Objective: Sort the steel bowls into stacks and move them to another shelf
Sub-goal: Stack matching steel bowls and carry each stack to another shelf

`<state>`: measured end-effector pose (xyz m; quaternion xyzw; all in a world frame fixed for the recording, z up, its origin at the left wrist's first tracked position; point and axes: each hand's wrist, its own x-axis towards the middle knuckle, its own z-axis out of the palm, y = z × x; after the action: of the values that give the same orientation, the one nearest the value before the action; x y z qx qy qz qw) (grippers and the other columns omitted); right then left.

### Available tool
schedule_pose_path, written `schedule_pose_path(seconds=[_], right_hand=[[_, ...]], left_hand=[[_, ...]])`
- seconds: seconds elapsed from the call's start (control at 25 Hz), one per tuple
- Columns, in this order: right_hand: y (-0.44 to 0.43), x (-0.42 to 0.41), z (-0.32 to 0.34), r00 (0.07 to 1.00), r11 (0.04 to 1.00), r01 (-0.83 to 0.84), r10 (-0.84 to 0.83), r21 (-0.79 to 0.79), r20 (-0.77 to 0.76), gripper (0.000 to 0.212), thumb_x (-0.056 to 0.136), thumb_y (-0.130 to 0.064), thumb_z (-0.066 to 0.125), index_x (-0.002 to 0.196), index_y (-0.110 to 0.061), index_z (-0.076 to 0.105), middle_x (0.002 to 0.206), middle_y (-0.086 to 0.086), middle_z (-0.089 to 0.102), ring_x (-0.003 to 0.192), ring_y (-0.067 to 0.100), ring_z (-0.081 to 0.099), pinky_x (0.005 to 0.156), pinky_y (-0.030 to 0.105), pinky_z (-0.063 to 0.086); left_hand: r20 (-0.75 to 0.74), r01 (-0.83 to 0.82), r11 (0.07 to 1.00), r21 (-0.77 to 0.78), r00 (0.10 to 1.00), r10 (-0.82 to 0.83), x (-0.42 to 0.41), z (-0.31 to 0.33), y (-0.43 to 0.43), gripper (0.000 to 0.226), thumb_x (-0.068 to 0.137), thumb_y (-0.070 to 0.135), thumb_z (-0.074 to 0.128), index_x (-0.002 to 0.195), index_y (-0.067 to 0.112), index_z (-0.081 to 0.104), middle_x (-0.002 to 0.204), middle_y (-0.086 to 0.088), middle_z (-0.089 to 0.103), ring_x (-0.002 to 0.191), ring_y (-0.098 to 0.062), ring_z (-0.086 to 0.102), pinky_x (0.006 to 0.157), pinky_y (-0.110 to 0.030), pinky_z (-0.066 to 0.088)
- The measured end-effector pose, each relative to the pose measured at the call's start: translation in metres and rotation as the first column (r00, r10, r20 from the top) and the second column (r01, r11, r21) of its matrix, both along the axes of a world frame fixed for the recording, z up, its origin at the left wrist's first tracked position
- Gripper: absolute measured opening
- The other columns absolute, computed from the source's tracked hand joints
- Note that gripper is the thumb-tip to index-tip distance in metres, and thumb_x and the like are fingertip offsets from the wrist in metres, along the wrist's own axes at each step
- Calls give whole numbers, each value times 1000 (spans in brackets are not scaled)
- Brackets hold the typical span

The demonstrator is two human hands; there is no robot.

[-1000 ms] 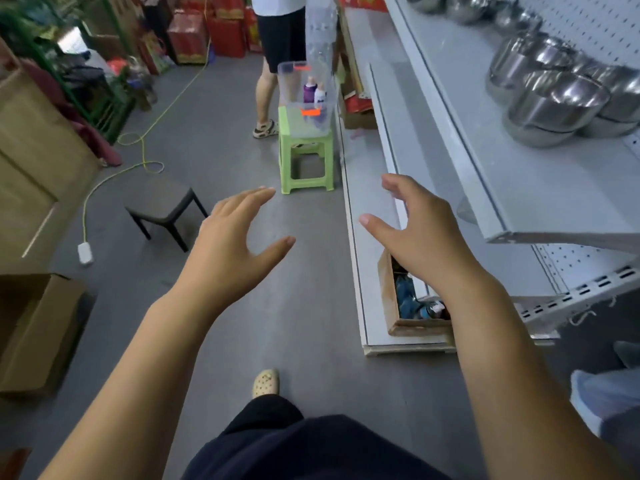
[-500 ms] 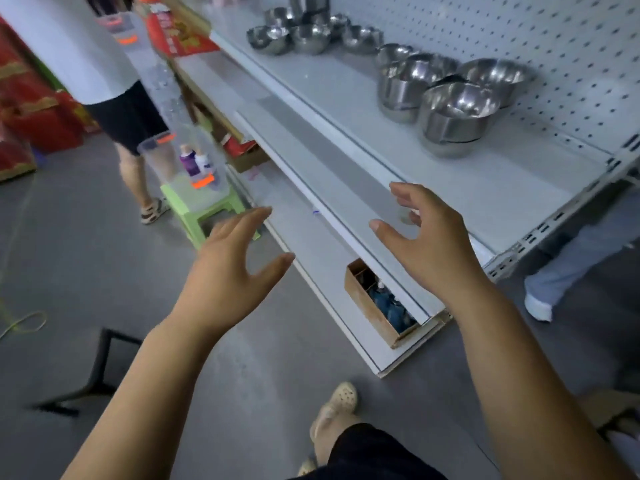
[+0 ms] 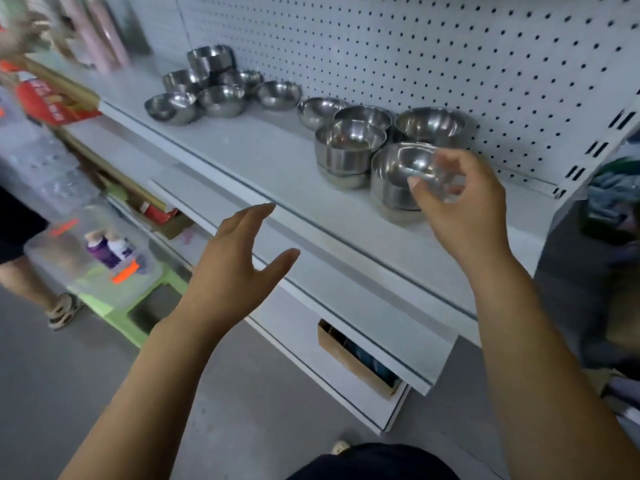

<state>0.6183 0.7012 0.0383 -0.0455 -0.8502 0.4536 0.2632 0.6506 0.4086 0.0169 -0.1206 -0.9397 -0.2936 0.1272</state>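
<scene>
The right hand reaches over the nearest stack of bowls on the shelf, fingers curled at its rim — grip unclear. The left hand hovers wide, empty, below the shelf edge.

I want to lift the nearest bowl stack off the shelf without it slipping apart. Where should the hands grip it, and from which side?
Probably grip the nearest bowl stack low on its steep walls, from the open front of the shelf. Right hand takes the right wall, left hand the left; a neighbouring stack crowds the back-left side.
</scene>
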Motion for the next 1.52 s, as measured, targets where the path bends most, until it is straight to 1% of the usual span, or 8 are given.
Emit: schedule_pose_path(seconds=[0.16,0.32,0.64,0.8,0.92,1.2,1.36,1.52], right_hand=[[0,-23,7,992,999,23,-26,29,123,73,78,-44,86,140,-33,49,132,-13,37,136,14,38,101,16,33],[1,-34,-4,964,999,26,-13,-45,267,106,65,-57,90,152,-42,31,153,-16,27,144,8,26,105,25,29],[-31,-49,-29,954,933,253,-195,-257,230,145,48,-52,95,158,-47,2,158,-19,23,140,2,35,102,11,34],[-47,-54,-42,939,899,335,-296,-281,174,143,49,-52,99,157,-49,5,157,-16,34,142,4,41,116,29,40],[-56,-59,-49,911,868,411,-384,-277,148,123,54,-43,101,152,-44,28,145,-21,48,133,1,51,109,35,50],[-73,-69,-47,851,801,520,-514,-297,106,109,61,-27,99,152,-33,40,135,-25,55,119,-15,55,94,6,46],[-80,-72,-44,817,766,565,-571,-305,78,112,60,-32,99,155,-31,39,137,-23,56,122,-14,54,99,9,46],[-96,-74,-30,795,757,575,-606,-311,-7,105,64,-25,97,153,-27,41,134,-38,50,122,-21,50,103,10,45]], left_hand=[[56,53,978,200,996,-66,-63,-6,21,78,88,55,71,154,31,39,155,11,44,139,-6,44,115,-30,37],[98,136,929,344,979,-180,-129,-10,37,87,86,58,73,157,33,29,161,14,33,142,-3,37,118,-33,36],[36,433,800,416,871,-491,-235,-17,56,84,78,47,85,146,33,38,145,16,41,124,7,44,97,2,33],[32,496,720,485,813,-581,-257,-32,57,97,74,50,88,153,31,35,149,12,43,137,-4,44,113,-27,41],[19,514,678,525,790,-613,-265,-42,53,96,71,52,89,149,31,37,146,16,45,130,8,45,106,-12,38],[-10,477,639,604,806,-592,-269,-46,48,85,64,48,93,133,26,49,134,14,51,117,16,46,93,2,33],[-106,468,547,694,818,-565,-265,-48,40,86,66,42,95,134,24,47,139,5,52,130,-8,51,111,-24,42],[-203,516,460,723,794,-573,-273,-46,21,85,65,43,93,133,25,46,133,1,54,122,-21,58,105,-39,50]])
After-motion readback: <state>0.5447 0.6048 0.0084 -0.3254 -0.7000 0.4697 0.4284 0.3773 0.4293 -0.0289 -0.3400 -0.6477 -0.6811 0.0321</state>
